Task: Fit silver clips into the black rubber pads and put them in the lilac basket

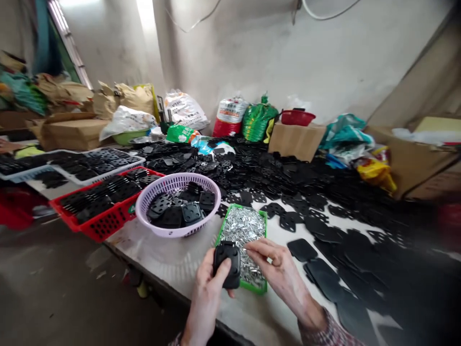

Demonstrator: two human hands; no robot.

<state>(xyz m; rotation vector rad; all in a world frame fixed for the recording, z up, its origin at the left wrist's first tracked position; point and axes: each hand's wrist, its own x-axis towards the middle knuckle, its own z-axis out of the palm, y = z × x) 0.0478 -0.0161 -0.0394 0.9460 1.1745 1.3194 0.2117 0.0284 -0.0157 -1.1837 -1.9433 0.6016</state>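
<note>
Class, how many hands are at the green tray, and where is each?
2. The left hand holds a black part by the tray's near left corner; the right hand reaches over its right side.

Dark slanted print on a white sack (184, 111), too blurred to read with certainty, small print on a red-and-white sack (230, 117), illegible, white characters on a green packet (177, 134), likewise unreadable at this size

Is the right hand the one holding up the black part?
No: the left hand holds the black part, its thumb on the face, while the right hand is beside it.
</note>
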